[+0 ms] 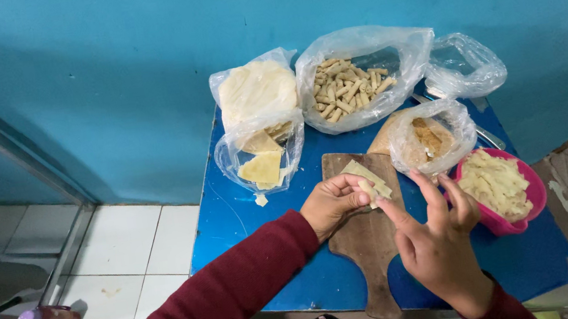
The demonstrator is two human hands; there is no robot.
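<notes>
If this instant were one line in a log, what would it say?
left hand: pinching pastry wrapper | right hand: open, fingertip on wrapper | under: wooden board | beside: pink bowl

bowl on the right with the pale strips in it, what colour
Pink. The bowl sits at the right edge of the blue table, clearest in the head view.

A clear bag of small rolled sticks (pixel 352 91) sits at the blue table's (pixel 233 218) far edge. An empty clear bag (pixel 467 67) lies at its far right corner. A pink bowl of pale strips (pixel 503 188) stands near the right edge. On the white tiled floor (pixel 127 255), a purple-capped bottle (pixel 51 318) lies left of the table.
</notes>
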